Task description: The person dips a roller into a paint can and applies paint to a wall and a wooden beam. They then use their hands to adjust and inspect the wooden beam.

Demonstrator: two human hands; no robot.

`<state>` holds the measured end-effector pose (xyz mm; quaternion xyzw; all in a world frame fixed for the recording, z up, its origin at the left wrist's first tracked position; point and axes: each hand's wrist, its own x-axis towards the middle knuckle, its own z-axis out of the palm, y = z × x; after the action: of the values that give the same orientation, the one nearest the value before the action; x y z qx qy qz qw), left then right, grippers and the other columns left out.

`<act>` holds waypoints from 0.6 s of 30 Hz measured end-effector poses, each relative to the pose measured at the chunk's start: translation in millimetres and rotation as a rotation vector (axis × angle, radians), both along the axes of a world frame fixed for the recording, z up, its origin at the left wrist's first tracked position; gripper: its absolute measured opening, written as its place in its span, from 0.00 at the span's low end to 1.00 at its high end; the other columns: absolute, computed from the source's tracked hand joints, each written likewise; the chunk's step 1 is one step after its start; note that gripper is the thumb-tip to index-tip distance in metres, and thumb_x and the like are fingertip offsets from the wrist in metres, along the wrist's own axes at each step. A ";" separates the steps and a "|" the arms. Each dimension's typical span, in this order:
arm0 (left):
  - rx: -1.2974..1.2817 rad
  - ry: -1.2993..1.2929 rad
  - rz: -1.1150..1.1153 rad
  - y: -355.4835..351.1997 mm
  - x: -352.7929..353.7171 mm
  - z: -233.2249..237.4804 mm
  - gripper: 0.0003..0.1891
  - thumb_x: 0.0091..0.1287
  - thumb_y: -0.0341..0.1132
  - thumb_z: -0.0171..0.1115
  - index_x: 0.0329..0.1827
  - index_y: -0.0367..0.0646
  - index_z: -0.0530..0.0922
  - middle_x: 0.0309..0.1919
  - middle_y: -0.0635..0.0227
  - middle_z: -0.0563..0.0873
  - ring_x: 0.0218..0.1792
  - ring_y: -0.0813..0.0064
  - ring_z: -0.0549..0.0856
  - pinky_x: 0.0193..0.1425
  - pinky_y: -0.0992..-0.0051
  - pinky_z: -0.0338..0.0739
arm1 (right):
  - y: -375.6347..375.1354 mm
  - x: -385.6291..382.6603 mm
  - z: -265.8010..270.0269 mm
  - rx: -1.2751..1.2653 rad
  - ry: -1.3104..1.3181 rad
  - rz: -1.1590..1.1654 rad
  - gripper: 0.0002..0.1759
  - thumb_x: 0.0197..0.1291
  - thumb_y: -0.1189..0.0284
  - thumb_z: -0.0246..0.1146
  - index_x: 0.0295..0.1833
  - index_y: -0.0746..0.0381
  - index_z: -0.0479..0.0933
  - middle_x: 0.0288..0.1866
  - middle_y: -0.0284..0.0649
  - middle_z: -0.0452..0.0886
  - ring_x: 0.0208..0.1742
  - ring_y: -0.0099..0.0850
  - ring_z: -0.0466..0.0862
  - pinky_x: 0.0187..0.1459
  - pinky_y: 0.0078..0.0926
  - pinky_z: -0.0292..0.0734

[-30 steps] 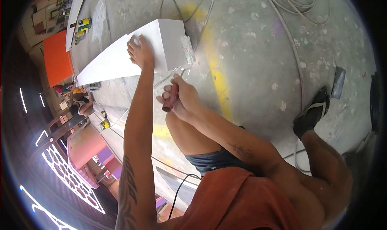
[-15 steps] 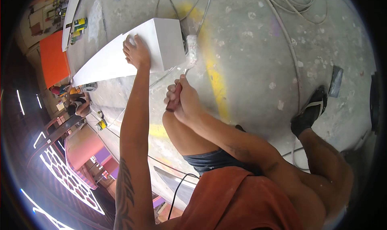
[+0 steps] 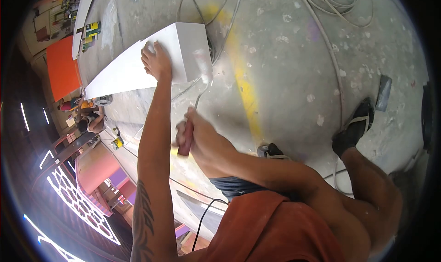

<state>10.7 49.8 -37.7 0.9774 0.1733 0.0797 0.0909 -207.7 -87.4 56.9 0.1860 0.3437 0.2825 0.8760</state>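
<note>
Gripping a paint roller (image 3: 186, 141) by its red handle, the right hand (image 3: 205, 143) is clenched shut around it, low in the view and close to the bent knee. The roller's long axis is run from the handle up and slightly rightward, away from the body. Its thin wire shank is led to the roller sleeve (image 3: 205, 65), which is blurred and laid against the near end face of the white beam (image 3: 120, 71).

The beam is laid on the concrete floor (image 3: 294, 69), ahead of the right hand and a little to its left. Its long axis is pointed away to the upper left, and the square end is turned toward the person.

The left hand (image 3: 156, 60) is spread flat, palm down with nothing grasped, and pressed on the beam's top face just behind that end. It is the hand touching the beam, while the right hand reaches it only through the roller.

A yellow stripe (image 3: 243, 92) and loose cables (image 3: 328, 46) are seen on the floor to the right of the beam. A sandalled foot (image 3: 356, 126) is planted well apart at the right. Small cans (image 3: 92, 31) are stood near the beam's far end.
</note>
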 end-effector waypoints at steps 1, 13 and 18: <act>-0.003 -0.001 -0.002 0.8 -0.3 -0.2 0.35 0.74 0.62 0.44 0.77 0.50 0.64 0.78 0.61 0.62 0.81 0.60 0.54 0.82 0.46 0.44 | -6.7 -3.8 10.5 0.039 -0.031 0.023 0.13 0.78 0.58 0.52 0.46 0.57 0.67 0.26 0.36 0.71 0.23 0.31 0.74 0.37 0.42 0.80; 0.026 -0.017 -0.011 4.8 0.3 -4.0 0.35 0.74 0.62 0.45 0.76 0.50 0.65 0.77 0.62 0.64 0.80 0.60 0.56 0.82 0.47 0.45 | 3.3 4.8 -58.8 -0.202 -0.076 -0.062 0.16 0.77 0.53 0.52 0.47 0.54 0.64 0.25 0.33 0.72 0.17 0.26 0.72 0.22 0.32 0.75; 0.019 -0.013 -0.006 3.4 -0.4 -2.7 0.34 0.74 0.62 0.45 0.76 0.51 0.65 0.77 0.62 0.63 0.80 0.60 0.56 0.81 0.47 0.45 | 21.8 -26.2 -47.8 -0.242 -0.124 0.200 0.14 0.79 0.54 0.49 0.46 0.53 0.65 0.23 0.33 0.70 0.14 0.27 0.68 0.18 0.31 0.70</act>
<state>10.4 53.2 -40.4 0.9782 0.1689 0.0875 0.0829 -233.9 -65.6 9.1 0.0264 0.3374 0.3360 0.8790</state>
